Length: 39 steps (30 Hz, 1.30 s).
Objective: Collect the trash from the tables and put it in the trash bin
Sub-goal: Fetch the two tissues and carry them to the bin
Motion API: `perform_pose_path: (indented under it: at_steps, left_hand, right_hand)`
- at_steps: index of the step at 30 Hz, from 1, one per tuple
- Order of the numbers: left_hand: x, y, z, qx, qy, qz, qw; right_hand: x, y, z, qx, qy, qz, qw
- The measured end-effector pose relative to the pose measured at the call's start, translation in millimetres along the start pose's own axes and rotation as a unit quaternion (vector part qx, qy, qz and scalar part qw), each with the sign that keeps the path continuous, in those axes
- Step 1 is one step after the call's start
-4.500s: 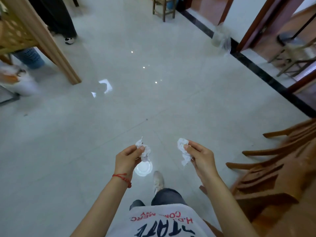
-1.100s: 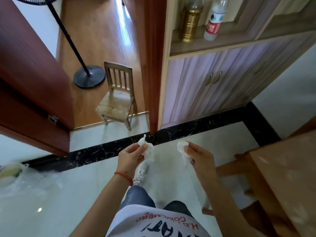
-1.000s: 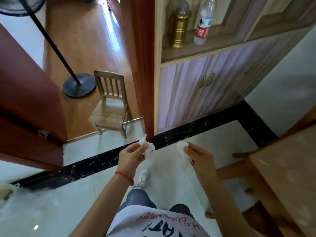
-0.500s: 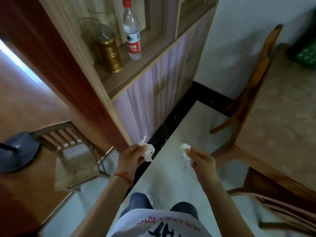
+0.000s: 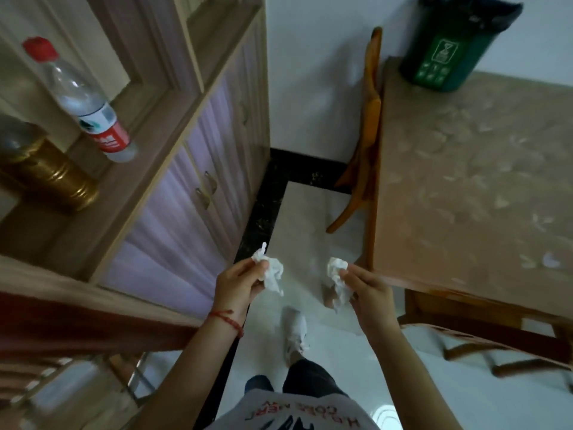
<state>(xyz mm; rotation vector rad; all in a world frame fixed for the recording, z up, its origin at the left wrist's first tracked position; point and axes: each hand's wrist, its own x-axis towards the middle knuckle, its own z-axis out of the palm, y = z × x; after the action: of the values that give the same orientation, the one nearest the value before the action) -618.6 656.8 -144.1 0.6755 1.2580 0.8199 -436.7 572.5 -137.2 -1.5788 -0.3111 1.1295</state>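
My left hand (image 5: 237, 285) pinches a crumpled white tissue (image 5: 271, 271) in front of me, over the floor. A second crumpled white tissue (image 5: 338, 279) is pinched in my right hand (image 5: 369, 288), close to the near left corner of the wooden table (image 5: 465, 187). A green trash bin (image 5: 446, 54) with a black liner stands on the far end of that table, by the white wall, well beyond both hands.
A wooden cabinet (image 5: 173, 181) with purple doors lines the left side; a water bottle (image 5: 83, 103) and a gold container (image 5: 46, 172) stand on its shelf. A wooden chair (image 5: 362, 141) is tucked against the table's left edge. A narrow floor strip runs between cabinet and table.
The view has swung right from the doorway and small chair to the cabinet, table and green bin. Both hands keep the same grip on their tissues.
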Motion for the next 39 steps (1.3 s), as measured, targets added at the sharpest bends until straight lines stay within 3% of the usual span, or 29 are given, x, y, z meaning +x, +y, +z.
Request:
perform_pose_path:
  at_steps: [12, 21, 30, 39]
  left_hand:
    - [130.6, 81.2, 94.8, 0.02, -0.059, 0.034, 0.997]
    - [245.4, 144.2, 145.4, 0.038, -0.087, 0.034, 0.995]
    - [368.5, 238.3, 197.3, 0.06, -0.168, 0.062, 0.982]
    - [450.4, 285.0, 268.0, 0.06, -0.202, 0.059, 0.976]
  right_hand:
    - [133.2, -99.7, 25.2, 0.01, -0.006, -0.036, 0.999]
    - [236.2, -148.9, 64.6, 0.041, 0.041, -0.011, 0.998]
    - [337.2, -220.5, 126.9, 0.087, 0.08, -0.035, 0.992]
    - [420.2, -288.3, 132.9, 0.099, 0.085, -0.067, 0.989]
